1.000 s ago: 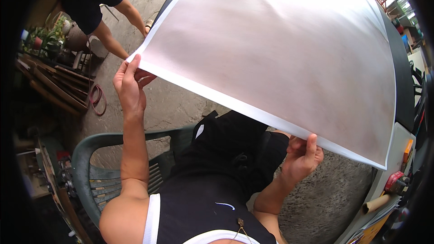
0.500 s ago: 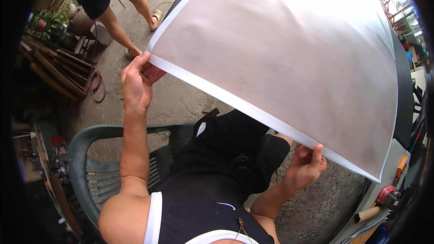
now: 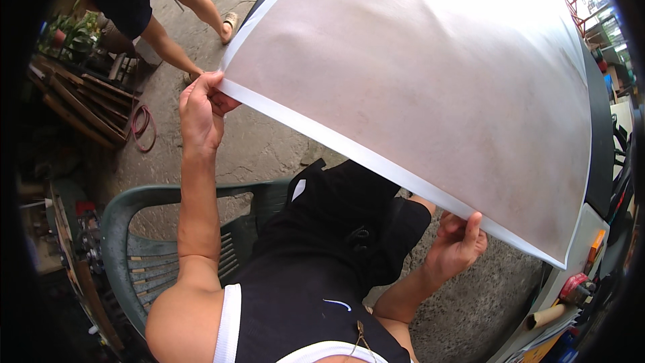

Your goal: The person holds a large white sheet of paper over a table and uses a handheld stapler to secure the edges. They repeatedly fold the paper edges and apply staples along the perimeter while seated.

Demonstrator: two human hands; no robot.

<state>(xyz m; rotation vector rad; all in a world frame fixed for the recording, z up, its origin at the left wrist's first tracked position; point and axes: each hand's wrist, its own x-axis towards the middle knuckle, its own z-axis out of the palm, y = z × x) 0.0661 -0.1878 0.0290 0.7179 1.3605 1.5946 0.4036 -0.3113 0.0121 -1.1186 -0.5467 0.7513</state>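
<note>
A large pale sheet (image 3: 403, 94) with a white border fills the upper middle and right, bright and slightly rippled toward its far side, over a dark surface (image 3: 598, 134) that shows at its sides. My left hand (image 3: 201, 114) pinches the near left corner between thumb and fingers. My right hand (image 3: 457, 245) grips the near edge a little left of the right corner, thumb up and fingers curled. My lap in black shorts (image 3: 336, 208) shows beneath the sheet's near edge.
A green plastic chair (image 3: 127, 222) is under me. Another person's legs (image 3: 164, 47) stand upper left. Leaning boards (image 3: 77, 101), potted plants (image 3: 74, 37) and a coiled hose (image 3: 143, 128) lie left. A white cabinet (image 3: 578, 242) with a cardboard tube (image 3: 544, 317) stands right.
Compared with a second ago, my left hand and its corner are slightly higher and rightward in view, and my right hand is slightly lower and rightward. Both keep hold of the sheet.
</note>
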